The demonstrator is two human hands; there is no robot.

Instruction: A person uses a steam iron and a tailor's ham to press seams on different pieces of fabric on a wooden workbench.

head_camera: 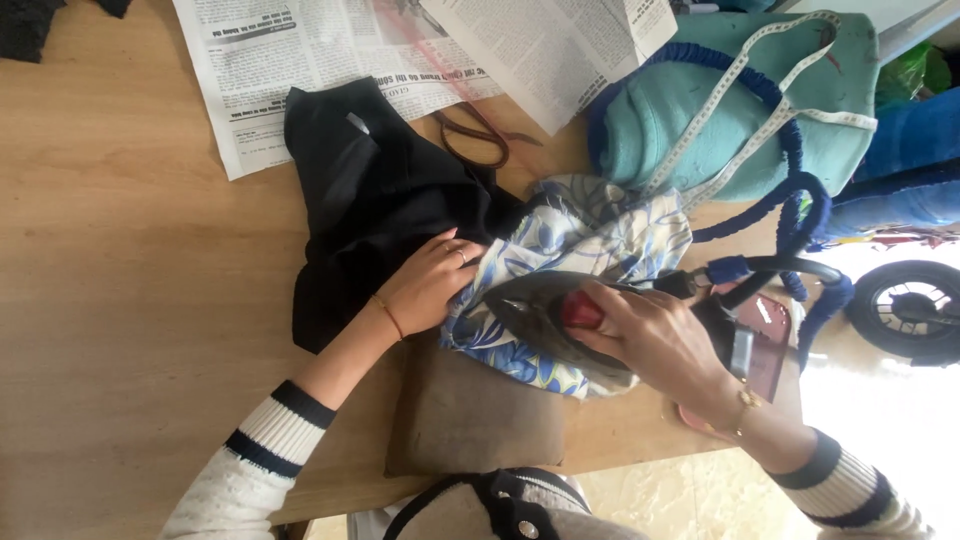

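Iron [545, 315] under right hand [655, 335], pressing patterned fabric [590, 245].

One iron [560, 315], one pair of scissors [478, 140] and one measuring tape [745, 100] are out. There are two newspaper sheets [300, 60], one black cloth [370, 200], one blue-patterned cloth [590, 240] and one brown pad [470, 415].

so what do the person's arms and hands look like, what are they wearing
Both arms wear white knit sleeves with dark navy stripes at the cuffs. The left hand has a ring on one finger and a thin orange-gold bangle at the wrist. The right hand has a gold chain bracelet at its wrist. No gloves on either hand.
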